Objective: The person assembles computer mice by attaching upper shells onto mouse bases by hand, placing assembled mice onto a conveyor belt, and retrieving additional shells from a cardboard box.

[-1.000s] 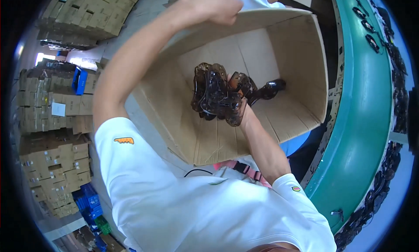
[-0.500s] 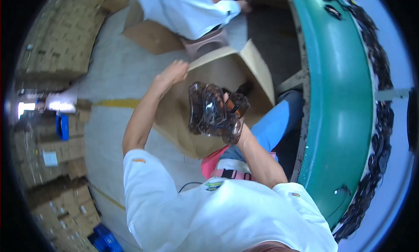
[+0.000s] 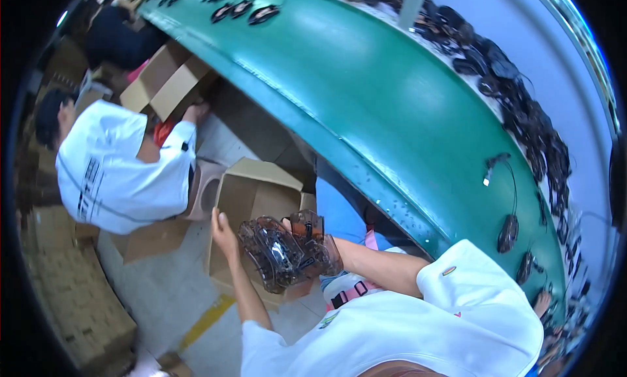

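Note:
A cluster of glossy, see-through brown plastic shells [image 3: 277,249] is in front of me, over the open cardboard box [image 3: 251,191]. My right hand [image 3: 287,225] is closed on the shells; they hide most of it, with a fingertip showing between them. On the left wall of the box, my left hand [image 3: 225,233] grips the rim with fingers and thumb. The near side of the box is partly covered by the shells.
A green conveyor belt [image 3: 366,96] curves along the right, carrying several dark corded computer mice [image 3: 508,233]. Dark cables and parts [image 3: 516,109] line its far edge. A co-worker [image 3: 117,168] bends over another carton [image 3: 176,89]. Stacked cartons [image 3: 78,292] stand at left.
My view has turned right, so the belt fills more of it and the co-worker appears at left. My left hand stays at the box rim; the shells remain in my right hand.

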{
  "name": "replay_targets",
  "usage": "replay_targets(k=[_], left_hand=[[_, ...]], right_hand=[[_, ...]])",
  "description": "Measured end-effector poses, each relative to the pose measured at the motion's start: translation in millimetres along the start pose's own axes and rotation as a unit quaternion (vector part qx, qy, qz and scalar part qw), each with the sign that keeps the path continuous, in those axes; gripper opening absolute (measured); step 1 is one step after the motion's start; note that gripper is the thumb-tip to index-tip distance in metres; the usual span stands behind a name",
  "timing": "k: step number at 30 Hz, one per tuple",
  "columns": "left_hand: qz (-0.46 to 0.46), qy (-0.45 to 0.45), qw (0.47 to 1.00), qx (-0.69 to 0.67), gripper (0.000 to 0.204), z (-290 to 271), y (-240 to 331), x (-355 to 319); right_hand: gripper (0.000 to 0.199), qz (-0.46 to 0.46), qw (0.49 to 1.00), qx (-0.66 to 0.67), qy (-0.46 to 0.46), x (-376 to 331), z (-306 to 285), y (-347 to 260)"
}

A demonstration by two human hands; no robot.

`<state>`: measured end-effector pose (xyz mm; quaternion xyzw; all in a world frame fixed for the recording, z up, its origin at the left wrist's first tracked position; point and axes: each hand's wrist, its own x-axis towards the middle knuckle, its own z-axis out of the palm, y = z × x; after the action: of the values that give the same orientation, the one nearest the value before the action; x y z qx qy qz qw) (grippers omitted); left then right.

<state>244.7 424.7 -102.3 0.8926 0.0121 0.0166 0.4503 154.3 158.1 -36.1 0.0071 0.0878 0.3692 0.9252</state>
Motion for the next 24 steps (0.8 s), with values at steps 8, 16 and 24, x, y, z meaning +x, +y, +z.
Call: replay_targets(k=[8,16,24], left_hand=[[0.421,-0.005,0.901,0.103,0.070,-25,287,-103],[0.383,-0.225,0.889,0.114,0.079,-16,344,-83],[0.477,-0.313,0.821,0.024,0.077,60,429,-31]], right_hand=[[0.045,0.063,0.991,0.020,-0.115,-14,13,-20],[0.053,0.004,0.998,0.020,-0.057,-64,16,-44],[0.061,-0.186,0.980,0.010,-0.067,-144,83,-128]])
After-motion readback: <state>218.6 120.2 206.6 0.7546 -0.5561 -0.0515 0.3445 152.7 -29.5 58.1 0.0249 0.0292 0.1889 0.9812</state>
